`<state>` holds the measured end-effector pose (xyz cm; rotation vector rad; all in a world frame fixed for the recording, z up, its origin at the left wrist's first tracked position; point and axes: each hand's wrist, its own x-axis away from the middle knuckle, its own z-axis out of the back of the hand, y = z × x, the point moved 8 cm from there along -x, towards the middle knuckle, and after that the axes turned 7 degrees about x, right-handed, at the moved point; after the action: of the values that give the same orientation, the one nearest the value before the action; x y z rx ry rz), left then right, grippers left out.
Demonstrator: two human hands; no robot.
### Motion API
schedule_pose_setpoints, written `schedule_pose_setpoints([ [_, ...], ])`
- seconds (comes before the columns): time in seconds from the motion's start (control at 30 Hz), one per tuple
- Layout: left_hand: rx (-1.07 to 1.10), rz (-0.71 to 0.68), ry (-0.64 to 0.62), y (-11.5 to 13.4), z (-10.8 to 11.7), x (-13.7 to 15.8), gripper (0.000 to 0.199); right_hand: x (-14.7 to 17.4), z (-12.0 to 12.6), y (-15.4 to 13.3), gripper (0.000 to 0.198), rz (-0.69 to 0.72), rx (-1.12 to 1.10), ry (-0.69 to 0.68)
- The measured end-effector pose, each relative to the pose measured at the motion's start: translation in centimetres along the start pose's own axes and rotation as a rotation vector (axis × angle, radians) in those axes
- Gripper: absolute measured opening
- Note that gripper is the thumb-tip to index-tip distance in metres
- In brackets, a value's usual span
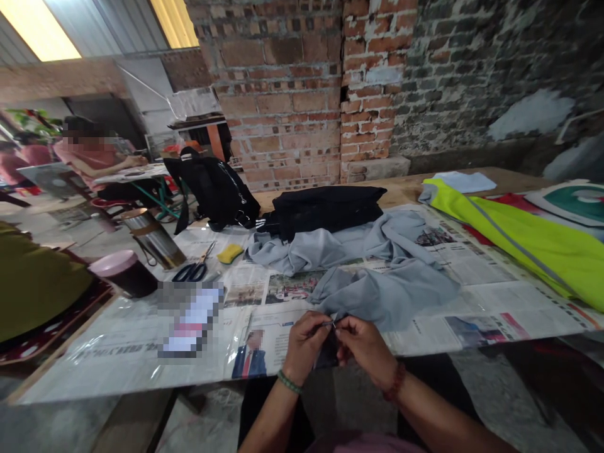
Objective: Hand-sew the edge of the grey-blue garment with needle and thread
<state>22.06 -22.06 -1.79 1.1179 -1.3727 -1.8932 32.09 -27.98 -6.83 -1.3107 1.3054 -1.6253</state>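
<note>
Item: left hand (304, 345) and right hand (365, 346), fingertips pinching a thin piece (333, 324) (too small to identify), by the grey cloth's (391, 292) near edge, worktop's (400, 196) near side. Step, I judge: close fingerwork; next calls for steady, fine control.

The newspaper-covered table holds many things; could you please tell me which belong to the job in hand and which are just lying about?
Probably in the job:
Small thin item, pinched by the left hand and right hand, too small to identify
Grey cloth, right by them

Apparently lying about:
Sponge
Scissors, though possibly useful
Metal flask
Black bag
Iron
</note>
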Motion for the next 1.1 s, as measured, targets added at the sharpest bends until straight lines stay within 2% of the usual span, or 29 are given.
schedule_pose_setpoints([
  [0.2,-0.003,-0.066,-0.066,0.8,-0.6,-0.1,0.010,-0.1,0.6,-0.4,0.017,0.002,0.022,0.061],
  [0.33,0.010,-0.093,-0.054,0.7,-0.6,0.0,0.010,-0.1,0.7,-1.0,0.010,0.102,0.009,0.045],
  [0.5,0.008,0.014,-0.038,-1.0,-0.6,0.2,0.013,-0.3,1.0,-1.1,0.015,0.199,-0.062,0.147],
  [0.6,-0.016,0.015,-0.047,-1.3,-0.7,0.2,0.016,-0.4,1.2,-1.1,0.017,0.217,-0.041,0.198],
  [0.73,-0.029,0.056,0.018,-1.4,-0.2,0.2,0.017,0.9,1.3,-2.3,0.008,0.275,0.199,0.124],
  [0.8,-0.021,0.093,0.054,-1.4,0.0,0.3,0.017,2.0,2.1,-3.4,0.013,0.304,0.354,0.093],
  [0.87,0.007,0.112,0.066,-1.4,-0.1,0.4,0.017,3.0,3.9,-5.3,0.017,0.368,0.478,0.160],
  [0.97,0.047,0.109,0.064,-1.3,-0.4,0.3,0.016,3.3,6.5,-9.0,0.018,0.539,0.639,0.355],
  [1.03,0.051,0.094,0.064,-1.1,-0.4,0.3,0.015,2.0,6.3,-10.1,0.020,0.573,0.723,0.294],
  [1.1,0.041,0.067,0.050,-0.9,-0.5,0.2,0.016,0.2,5.0,-9.8,0.024,0.537,0.766,0.124],
])
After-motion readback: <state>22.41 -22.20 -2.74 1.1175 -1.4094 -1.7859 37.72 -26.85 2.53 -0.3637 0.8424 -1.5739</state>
